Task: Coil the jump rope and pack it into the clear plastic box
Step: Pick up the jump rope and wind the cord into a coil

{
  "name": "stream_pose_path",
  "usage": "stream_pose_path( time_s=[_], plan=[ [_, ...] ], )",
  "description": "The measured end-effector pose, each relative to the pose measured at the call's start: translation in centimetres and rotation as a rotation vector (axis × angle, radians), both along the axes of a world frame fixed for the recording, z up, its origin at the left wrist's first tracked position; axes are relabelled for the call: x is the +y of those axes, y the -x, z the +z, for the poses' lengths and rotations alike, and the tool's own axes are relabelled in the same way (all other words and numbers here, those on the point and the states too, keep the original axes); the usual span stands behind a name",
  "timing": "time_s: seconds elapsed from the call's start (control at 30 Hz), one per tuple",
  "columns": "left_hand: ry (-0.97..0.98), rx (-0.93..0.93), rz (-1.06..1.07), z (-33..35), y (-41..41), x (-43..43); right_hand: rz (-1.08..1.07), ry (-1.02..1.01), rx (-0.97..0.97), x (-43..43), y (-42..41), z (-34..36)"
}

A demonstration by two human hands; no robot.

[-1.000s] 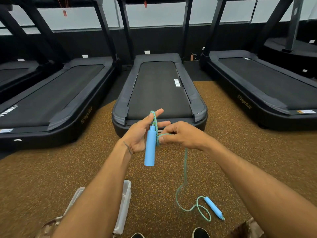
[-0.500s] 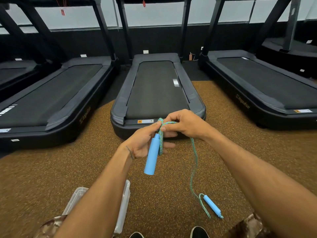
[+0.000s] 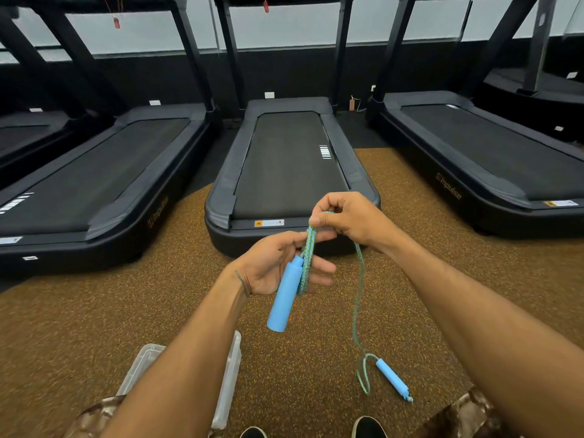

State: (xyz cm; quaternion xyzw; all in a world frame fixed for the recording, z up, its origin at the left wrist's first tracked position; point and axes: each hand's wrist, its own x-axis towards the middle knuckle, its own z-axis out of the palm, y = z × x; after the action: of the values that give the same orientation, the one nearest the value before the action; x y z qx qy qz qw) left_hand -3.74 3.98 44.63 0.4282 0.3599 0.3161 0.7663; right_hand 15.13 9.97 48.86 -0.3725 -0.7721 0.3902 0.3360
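Observation:
My left hand [image 3: 271,267] holds a few gathered loops of the green-and-blue jump rope [image 3: 307,260], with one blue foam handle [image 3: 284,298] hanging down from its palm. My right hand [image 3: 344,219] pinches the rope at the top of the loops, just above the left fingers. From there a single strand drops to the floor, ending in a small loop and the second blue handle [image 3: 392,379] lying on the brown floor. The clear plastic box [image 3: 227,384] sits on the floor at the bottom left, mostly hidden under my left forearm.
A black treadmill [image 3: 284,172] stands straight ahead, its rear end just beyond my hands. More treadmills flank it on the left [image 3: 94,191] and right [image 3: 493,159]. My shoe tips [image 3: 368,426] and camouflage-clad knees show at the bottom edge.
My right hand has lifted the rope up and over the top of the bundle in my left hand. The slack has shortened and the floor handle has slid a little nearer.

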Motion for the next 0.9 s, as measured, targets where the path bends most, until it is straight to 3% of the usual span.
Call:
stream_pose_path(
  time_s=[0.37,0.9],
  plan=[
    [-0.017,-0.111,-0.043,0.2,-0.3,-0.2,0.017,0.224,0.083,0.0,-0.4,-2.0],
    [-0.038,-0.201,0.082,1.4,0.3,0.4,0.113,0.283,0.227,-0.6,1.1,-3.9]
  ],
)
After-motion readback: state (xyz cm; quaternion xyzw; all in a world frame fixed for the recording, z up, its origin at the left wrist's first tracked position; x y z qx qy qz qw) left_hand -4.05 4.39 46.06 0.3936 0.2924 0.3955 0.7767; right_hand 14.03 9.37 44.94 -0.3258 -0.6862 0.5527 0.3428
